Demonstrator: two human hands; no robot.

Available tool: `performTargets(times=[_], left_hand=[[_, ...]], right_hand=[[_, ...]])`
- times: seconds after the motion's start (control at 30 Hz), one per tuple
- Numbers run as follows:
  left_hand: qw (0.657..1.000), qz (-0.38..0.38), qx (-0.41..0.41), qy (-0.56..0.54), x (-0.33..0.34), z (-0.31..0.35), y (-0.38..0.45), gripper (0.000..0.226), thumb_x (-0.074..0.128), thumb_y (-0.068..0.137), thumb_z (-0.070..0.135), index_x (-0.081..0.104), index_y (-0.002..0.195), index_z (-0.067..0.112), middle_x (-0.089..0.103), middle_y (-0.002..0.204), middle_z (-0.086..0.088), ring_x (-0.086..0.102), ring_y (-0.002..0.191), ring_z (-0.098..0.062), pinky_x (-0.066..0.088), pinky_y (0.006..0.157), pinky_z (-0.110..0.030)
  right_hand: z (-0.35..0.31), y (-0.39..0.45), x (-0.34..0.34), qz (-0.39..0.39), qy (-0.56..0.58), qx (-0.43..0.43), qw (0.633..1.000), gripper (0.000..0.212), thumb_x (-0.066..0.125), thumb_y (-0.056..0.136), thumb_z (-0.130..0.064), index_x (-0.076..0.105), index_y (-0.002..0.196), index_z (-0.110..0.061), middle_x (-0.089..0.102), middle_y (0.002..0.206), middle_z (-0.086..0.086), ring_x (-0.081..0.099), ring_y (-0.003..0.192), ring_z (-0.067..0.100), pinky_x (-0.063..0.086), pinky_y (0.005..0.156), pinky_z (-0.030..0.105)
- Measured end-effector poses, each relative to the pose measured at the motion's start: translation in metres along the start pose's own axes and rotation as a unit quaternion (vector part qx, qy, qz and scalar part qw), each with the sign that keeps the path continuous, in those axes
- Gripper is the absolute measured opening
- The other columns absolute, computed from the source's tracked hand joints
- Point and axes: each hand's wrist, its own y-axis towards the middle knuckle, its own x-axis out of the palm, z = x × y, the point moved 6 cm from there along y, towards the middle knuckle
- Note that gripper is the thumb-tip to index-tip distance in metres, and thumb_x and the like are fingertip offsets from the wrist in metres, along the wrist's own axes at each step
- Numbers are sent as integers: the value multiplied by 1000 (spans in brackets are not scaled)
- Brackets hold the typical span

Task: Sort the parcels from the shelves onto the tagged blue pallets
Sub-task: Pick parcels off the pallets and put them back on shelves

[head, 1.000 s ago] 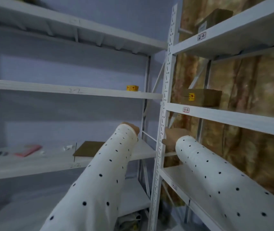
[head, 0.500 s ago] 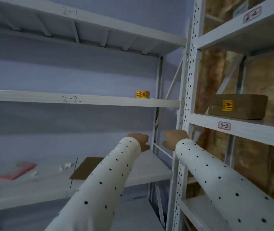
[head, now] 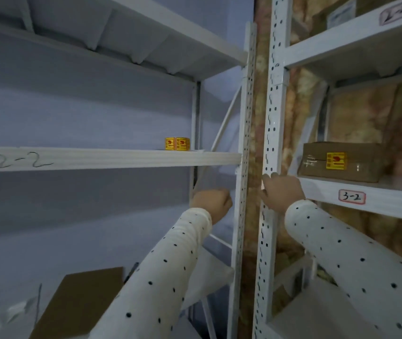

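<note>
A: White metal shelving stands against a pale wall, and a second rack (head: 356, 199) on the right is backed by a mottled tan sheet. What are the hands doing?

B: Both arms reach forward in dotted white sleeves. The left hand (head: 211, 203) is curled into a fist, holding nothing, just left of a perforated post (head: 242, 167). The right hand (head: 282, 194) lies with fingers extended against the next post, its fingertips (head: 267, 178) touching the metal.

A: And the parcels?

B: A brown parcel (head: 339, 161) with a yellow sticker sits on the shelf tagged 3-2, just right of and above those fingertips. A small yellow sticker roll (head: 177, 143) is on shelf 2-2, above the fist. A flat cardboard piece (head: 85, 299) lies well below it.
</note>
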Motion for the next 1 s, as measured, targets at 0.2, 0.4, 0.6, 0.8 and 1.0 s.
performTargets(times=[0.2,0.4,0.6,0.8,1.0], left_hand=[[974,136,163,-78,-17,46,45,27,38,99,26,53,109,6,59,104,-11,57,92,-30,44,70,-35],[944,224,188,-152,-25,91,101,26,42,95,20,51,114,6,55,110,-11,53,98,-28,46,75,-39],[943,178,177,-216,-7,141,164,36,41,97,28,43,125,6,47,123,-14,49,109,-31,44,84,-40],[929,89,117,-340,23,158,233,47,33,99,37,37,131,2,40,133,-18,44,120,-34,42,96,-44],[885,-54,79,-455,62,175,273,67,24,98,52,21,146,6,31,147,-16,37,131,-34,33,106,-44]], right_hand=[[36,36,-32,90,-153,12,984,31,42,95,-32,51,115,-11,59,109,10,57,98,26,39,61,31],[122,61,-43,139,-155,123,970,38,46,92,-31,50,120,-5,57,114,17,59,96,34,35,62,31],[203,60,-30,133,-183,227,947,45,41,94,-37,48,127,-6,54,121,18,57,99,34,43,66,33],[243,57,-15,108,-35,340,934,52,32,98,-46,58,113,-4,64,107,19,59,91,32,43,75,32],[272,30,22,62,143,461,874,52,26,97,-50,52,118,-9,57,121,17,56,103,33,43,88,39]])
